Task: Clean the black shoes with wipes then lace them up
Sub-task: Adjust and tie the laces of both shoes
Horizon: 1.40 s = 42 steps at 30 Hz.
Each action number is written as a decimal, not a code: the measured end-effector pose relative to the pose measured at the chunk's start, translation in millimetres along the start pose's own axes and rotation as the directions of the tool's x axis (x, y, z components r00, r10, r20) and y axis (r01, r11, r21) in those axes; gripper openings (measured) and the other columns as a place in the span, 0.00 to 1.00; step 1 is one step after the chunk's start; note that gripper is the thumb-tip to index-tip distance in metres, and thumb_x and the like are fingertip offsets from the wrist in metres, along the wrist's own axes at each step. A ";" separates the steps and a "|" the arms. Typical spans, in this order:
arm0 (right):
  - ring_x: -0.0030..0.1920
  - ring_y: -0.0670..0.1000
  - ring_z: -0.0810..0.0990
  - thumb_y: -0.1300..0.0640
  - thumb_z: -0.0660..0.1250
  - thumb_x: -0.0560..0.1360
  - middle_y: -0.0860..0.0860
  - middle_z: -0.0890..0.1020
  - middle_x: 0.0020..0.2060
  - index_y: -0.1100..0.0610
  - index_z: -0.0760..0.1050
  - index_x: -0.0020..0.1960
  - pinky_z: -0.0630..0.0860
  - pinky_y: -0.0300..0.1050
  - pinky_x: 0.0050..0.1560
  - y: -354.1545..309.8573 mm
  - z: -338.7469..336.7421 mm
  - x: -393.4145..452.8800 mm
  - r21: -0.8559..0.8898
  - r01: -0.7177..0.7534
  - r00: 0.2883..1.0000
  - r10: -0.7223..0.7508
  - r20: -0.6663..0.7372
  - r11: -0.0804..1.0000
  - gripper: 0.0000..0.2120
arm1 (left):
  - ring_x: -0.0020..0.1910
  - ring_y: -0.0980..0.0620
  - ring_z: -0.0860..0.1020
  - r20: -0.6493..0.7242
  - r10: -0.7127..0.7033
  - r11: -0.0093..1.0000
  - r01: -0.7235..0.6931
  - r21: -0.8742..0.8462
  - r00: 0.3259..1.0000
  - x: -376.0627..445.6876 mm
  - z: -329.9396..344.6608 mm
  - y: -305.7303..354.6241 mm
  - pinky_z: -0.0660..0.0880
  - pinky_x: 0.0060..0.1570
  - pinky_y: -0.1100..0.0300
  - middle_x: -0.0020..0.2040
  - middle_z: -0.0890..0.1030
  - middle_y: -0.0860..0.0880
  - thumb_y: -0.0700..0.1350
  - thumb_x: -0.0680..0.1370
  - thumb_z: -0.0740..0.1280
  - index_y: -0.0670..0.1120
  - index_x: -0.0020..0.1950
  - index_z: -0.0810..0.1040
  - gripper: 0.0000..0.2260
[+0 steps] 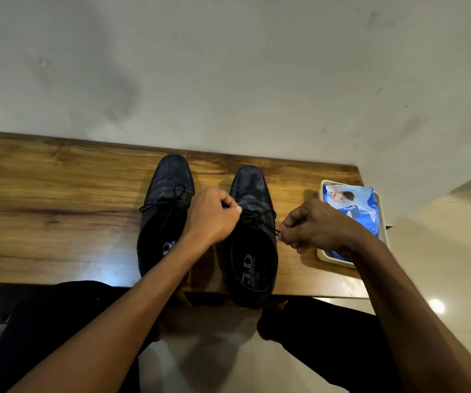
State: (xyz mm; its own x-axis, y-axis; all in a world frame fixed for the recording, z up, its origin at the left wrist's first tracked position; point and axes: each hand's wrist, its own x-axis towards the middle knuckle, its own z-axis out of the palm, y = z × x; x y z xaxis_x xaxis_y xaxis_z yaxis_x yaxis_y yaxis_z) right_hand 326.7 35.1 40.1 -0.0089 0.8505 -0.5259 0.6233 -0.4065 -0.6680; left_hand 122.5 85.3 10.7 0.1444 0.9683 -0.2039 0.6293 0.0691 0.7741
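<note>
Two black dress shoes stand side by side on the wooden table (58,194), toes pointing to the wall. The left shoe (169,180) carries a tied bow of black lace. Over the right shoe (252,188), my left hand (214,217) pinches one end of the black lace (259,215) above the vamp. My right hand (316,225) pinches the other end just off the shoe's right side. The lace runs taut between both hands across the eyelets.
A blue pack of wipes (356,205) lies in a cream tray (323,256) at the table's right end, just behind my right hand. The wall rises right behind the shoes. My legs in dark trousers sit below the table's near edge.
</note>
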 end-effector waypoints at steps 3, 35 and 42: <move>0.30 0.43 0.80 0.65 0.73 0.74 0.51 0.83 0.32 0.62 0.84 0.43 0.77 0.35 0.33 1.5 -0.1 -1.4 -0.034 -0.020 0.999 0.022 0.047 0.999 0.02 | 0.41 0.57 0.79 0.000 0.005 0.999 -0.005 0.042 1.000 1.5 -1.5 -0.2 0.73 0.36 0.63 0.45 0.82 0.53 0.44 0.77 0.71 0.47 0.43 0.83 0.04; 0.31 0.47 0.72 0.63 0.64 0.79 0.48 0.77 0.35 0.58 0.76 0.44 0.61 0.36 0.24 12.5 5.2 -6.0 0.454 0.155 0.985 -0.172 -0.004 0.877 0.06 | 0.34 0.56 0.81 -0.010 0.094 0.979 -0.091 0.182 0.995 10.2 -27.8 -1.0 0.82 0.38 0.53 0.41 0.85 0.54 0.39 0.75 0.73 0.50 0.30 0.78 0.15; 0.25 0.46 0.73 0.70 0.65 0.78 0.54 0.84 0.40 0.64 0.74 0.43 0.61 0.34 0.17 18.5 15.0 -4.1 0.575 0.255 0.965 -0.170 -0.198 0.778 0.06 | 0.37 0.58 0.81 -0.012 0.072 0.971 -0.068 0.229 0.997 11.9 -21.1 -6.4 0.79 0.35 0.59 0.40 0.84 0.55 0.37 0.75 0.73 0.48 0.31 0.79 0.13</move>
State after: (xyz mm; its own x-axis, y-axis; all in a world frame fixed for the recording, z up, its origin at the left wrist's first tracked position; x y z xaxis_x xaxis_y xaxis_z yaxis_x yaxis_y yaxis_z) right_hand 326.5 19.0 22.1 0.0400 0.9563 -0.2897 0.0331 -0.2910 -0.9561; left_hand 104.1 101.4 15.9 0.1806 0.9735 -0.1403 0.7760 -0.0534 0.6284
